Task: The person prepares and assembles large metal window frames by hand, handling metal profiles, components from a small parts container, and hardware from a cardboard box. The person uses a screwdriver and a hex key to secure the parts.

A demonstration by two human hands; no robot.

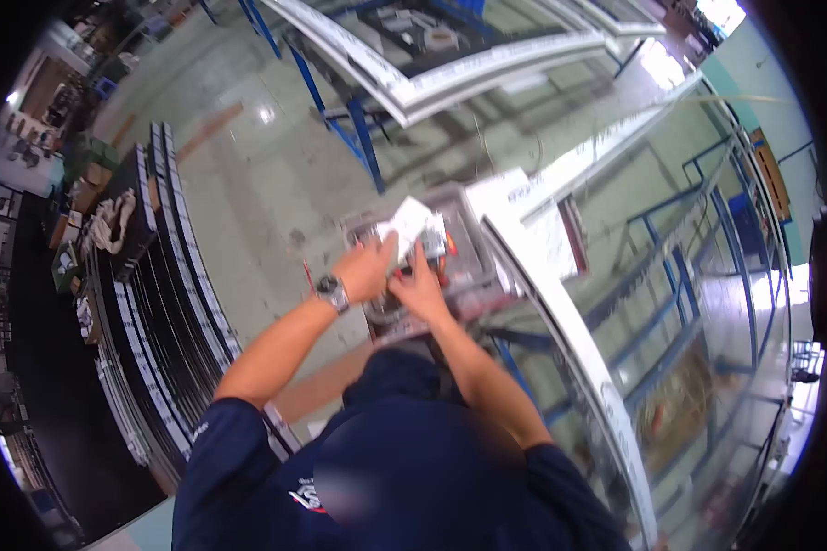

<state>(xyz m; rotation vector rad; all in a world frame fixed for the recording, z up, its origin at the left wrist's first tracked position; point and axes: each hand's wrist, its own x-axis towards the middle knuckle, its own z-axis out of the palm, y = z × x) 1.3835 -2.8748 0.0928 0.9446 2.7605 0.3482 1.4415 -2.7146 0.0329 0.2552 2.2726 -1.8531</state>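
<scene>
My left hand (366, 270), with a watch (332, 292) on its wrist, is over the near left part of a grey tray (473, 241). Its fingers are bent at the lower edge of a white paper (413, 220), apparently gripping it, though blur softens the contact. Beside it, my right hand (421, 292) reaches into the tray with index finger and thumb apart. Its index fingertip is near a small grey piece (431, 242). Red and orange items (451, 244) lie close by; those under my fingers are partly hidden.
A long white frame (560, 321) runs along the tray's right side. Papers (547, 241) lie beyond it. Another white frame (505, 69) rests on a blue stand (363, 142) ahead. Dark and white profiles (170, 275) lie stacked at left; blue racks (671, 266) stand at right.
</scene>
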